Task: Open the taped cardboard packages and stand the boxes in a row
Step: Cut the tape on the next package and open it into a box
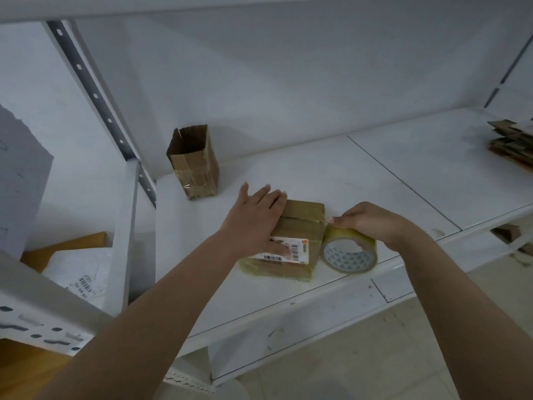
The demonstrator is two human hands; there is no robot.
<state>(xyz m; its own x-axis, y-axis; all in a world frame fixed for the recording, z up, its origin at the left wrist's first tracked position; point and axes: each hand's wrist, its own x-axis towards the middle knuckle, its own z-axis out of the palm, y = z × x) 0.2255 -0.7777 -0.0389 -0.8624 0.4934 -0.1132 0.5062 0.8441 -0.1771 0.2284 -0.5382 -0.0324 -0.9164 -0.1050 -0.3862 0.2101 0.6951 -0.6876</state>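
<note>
Package (288,241), taped, pressed flat by left hand (256,223); tape roll (350,252) gripped by right hand (375,223). Risk judged: package resealed, not opened, if more tape is applied.

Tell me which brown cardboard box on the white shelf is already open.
The tall brown cardboard box standing upright at the back left: its top gapes open. The flat brown labelled package under the left hand is shut, wrapped in tape.

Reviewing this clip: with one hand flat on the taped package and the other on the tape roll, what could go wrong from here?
1. The tape roll stands on edge near the shelf front; if the right hand lets go, it may roll off.
2. The left hand only presses flat on the taped package, so it could slide.
3. The open box stands close by and might get knocked over.
</note>
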